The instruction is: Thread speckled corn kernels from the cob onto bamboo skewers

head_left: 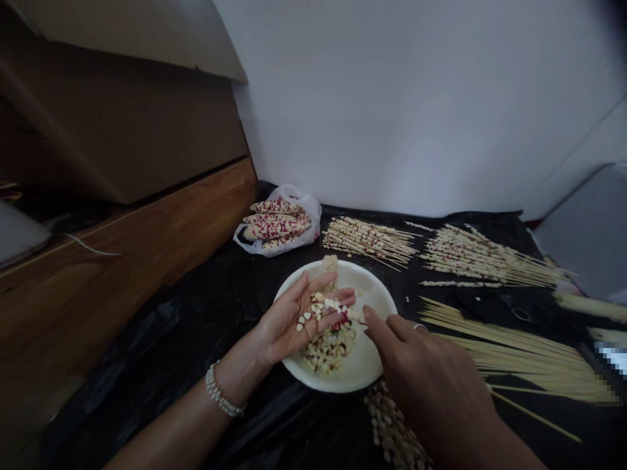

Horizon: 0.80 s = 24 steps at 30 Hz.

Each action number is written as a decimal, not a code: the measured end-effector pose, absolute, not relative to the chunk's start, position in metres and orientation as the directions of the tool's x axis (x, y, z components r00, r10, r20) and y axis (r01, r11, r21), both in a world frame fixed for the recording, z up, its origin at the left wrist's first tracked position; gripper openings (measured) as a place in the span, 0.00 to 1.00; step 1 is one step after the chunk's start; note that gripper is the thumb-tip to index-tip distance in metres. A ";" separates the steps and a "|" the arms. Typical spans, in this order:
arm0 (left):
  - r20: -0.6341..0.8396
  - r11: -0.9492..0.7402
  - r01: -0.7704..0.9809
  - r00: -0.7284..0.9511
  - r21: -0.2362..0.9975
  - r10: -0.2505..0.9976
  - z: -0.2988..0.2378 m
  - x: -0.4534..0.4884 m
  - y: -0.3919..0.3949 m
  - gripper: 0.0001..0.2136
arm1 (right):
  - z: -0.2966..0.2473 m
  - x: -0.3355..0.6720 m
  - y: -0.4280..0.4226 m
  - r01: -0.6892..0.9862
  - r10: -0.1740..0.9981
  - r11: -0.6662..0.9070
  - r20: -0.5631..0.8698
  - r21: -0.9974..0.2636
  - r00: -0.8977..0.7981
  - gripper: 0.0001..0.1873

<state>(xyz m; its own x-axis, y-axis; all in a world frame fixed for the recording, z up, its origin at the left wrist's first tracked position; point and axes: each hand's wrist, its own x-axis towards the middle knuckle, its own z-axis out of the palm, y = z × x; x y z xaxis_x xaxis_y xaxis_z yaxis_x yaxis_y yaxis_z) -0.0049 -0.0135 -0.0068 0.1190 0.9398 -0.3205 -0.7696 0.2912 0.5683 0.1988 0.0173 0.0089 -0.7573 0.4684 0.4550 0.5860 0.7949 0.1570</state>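
Observation:
My left hand [298, 320] is palm up over a white bowl [385, 294], fingers stretched out, with loose corn kernels [306, 316] lying on the palm and fingers. Pinched in my right hand [421, 359] is a bamboo skewer [533, 415]; its rear end sticks out past the wrist side. Pale kernels in a row at its front end lie over my left fingers. Below, the bowl contains more loose kernels [326, 352], some red, and a corncob [330, 264] near its far rim. My right fingertips are partly hidden.
Speckled corn ears [277, 228] lie in a plastic bag [313, 212] at the back. Right of it are two piles of kernel-threaded skewers [367, 238]. Bare skewers [514, 359] lie at right, loose seeds [392, 431] in front. Black plastic sheeting [161, 365] covers the surface; a cardboard box [161, 124] stands left.

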 end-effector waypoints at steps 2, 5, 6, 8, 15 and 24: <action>-0.334 0.288 -0.780 0.108 0.556 0.937 -0.006 -0.006 -0.013 0.25 | 0.015 0.201 0.018 0.598 0.475 0.782 0.450 0.179 -0.756 0.26; -0.346 0.287 -0.790 0.102 0.542 0.933 -0.007 -0.007 -0.013 0.24 | 0.020 0.205 0.019 0.613 0.494 0.764 0.428 0.202 -0.757 0.25; -0.349 0.286 -0.794 0.100 0.536 0.932 -0.008 -0.007 -0.013 0.24 | 0.021 0.205 0.020 0.616 0.500 0.762 0.422 0.200 -0.756 0.24; -0.352 0.281 -0.802 0.095 0.527 0.931 -0.010 -0.008 -0.013 0.24 | 0.021 0.207 0.021 0.620 0.513 0.762 0.412 0.185 -0.753 0.22; -0.416 0.235 -0.775 -0.039 0.587 0.908 -0.014 -0.006 -0.014 0.11 | 0.015 0.208 0.025 0.636 0.531 0.757 0.427 0.150 -0.732 0.14; -0.422 0.203 -0.765 -0.098 0.611 0.902 -0.017 -0.006 -0.014 0.06 | 0.009 0.206 0.023 0.629 0.537 0.773 0.438 0.087 -0.720 0.17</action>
<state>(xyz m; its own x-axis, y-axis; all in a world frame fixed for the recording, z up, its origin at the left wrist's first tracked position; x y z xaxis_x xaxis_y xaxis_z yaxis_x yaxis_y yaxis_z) -0.0065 -0.0141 -0.0172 -0.0977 0.9015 -0.4215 -0.7651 0.2028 0.6111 0.2059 0.0234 0.0089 -0.7205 0.5374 0.4383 0.6289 0.7726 0.0865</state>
